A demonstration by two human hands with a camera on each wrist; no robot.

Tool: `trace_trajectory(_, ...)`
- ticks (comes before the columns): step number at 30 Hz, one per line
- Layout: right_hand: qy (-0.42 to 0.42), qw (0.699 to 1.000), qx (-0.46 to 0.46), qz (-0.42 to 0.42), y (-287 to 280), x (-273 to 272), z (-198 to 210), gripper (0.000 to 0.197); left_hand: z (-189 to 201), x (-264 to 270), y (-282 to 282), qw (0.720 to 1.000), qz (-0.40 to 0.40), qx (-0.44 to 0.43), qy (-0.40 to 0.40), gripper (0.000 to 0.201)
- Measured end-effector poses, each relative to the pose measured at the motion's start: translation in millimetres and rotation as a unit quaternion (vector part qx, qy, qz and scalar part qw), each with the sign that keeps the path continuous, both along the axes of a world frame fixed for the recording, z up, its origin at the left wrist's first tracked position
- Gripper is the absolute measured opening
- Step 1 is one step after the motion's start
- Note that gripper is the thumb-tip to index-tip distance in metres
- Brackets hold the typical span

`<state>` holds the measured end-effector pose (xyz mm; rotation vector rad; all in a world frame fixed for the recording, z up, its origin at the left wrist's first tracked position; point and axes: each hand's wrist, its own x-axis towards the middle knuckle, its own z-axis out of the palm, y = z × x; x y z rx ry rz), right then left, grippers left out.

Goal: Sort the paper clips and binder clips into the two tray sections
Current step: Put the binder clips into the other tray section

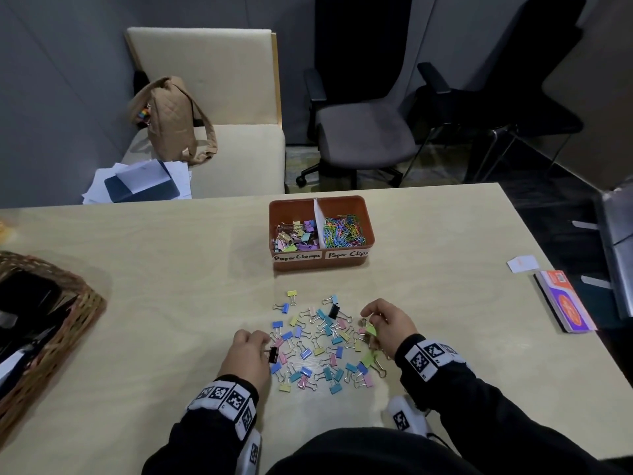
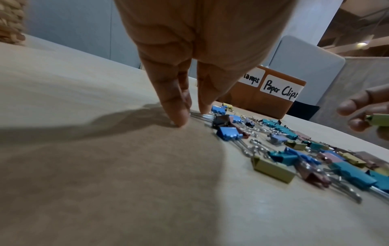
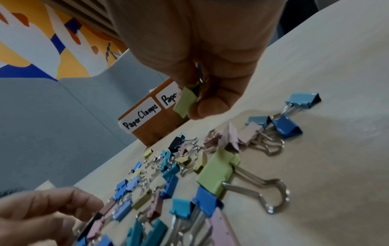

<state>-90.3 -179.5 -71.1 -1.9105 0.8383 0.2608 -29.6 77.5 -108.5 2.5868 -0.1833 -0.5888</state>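
Observation:
An orange tray (image 1: 369,214) stands mid-table; its left section, labelled "Paper Clamps", holds binder clips (image 1: 296,233), and its right section, labelled "Paper Clips", holds coloured paper clips (image 1: 344,229). A loose pile of several coloured binder clips (image 1: 322,344) lies in front of me. At the pile's left edge my left hand (image 1: 263,346) pinches the wire handles of a black binder clip (image 2: 221,121) that lies on the table. My right hand (image 3: 193,99) holds a light green binder clip (image 3: 185,103) just above the pile's right side.
A wicker basket (image 1: 51,337) sits at the left table edge. A small white note (image 1: 522,263) and an orange and purple pad (image 1: 565,299) lie at the right edge. Office chairs and a bench with a tan backpack (image 1: 168,118) stand beyond the table.

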Motion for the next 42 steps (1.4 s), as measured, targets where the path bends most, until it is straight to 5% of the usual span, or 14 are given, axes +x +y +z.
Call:
trace_trajectory(5,0.005,0.986,0.146,-0.084,-1,12,9,0.027,6,-5,-1,0.997,-0.07,0.028,0.01,0.046)
trace_trajectory(11,-0.018,0.963,0.255,-0.085,10,59,40,0.023,7,-5,-5,0.995,-0.09,0.049,0.001,0.016)
trace_trajectory(19,-0.124,0.921,0.343,-0.134,32,140,85,0.037,5,-10,-3,0.995,-0.085,0.052,-0.003,0.012)
trace_trajectory(24,-0.141,0.966,0.206,-0.061,32,106,73,0.023,9,-12,-4,0.996,-0.066,0.049,0.021,0.013)
trace_trajectory(28,-0.073,0.99,-0.011,0.123,16,61,36,0.02,18,-7,-6,0.998,-0.044,0.019,0.03,0.013)
trace_trajectory(33,0.07,0.937,-0.222,0.261,-14,20,5,0.024,57,29,-29,0.997,-0.025,-0.056,-0.048,0.013)
trace_trajectory(42,0.022,0.897,-0.232,0.376,-10,-26,3,0.015,122,108,-88,0.973,-0.037,-0.148,-0.175,0.022)
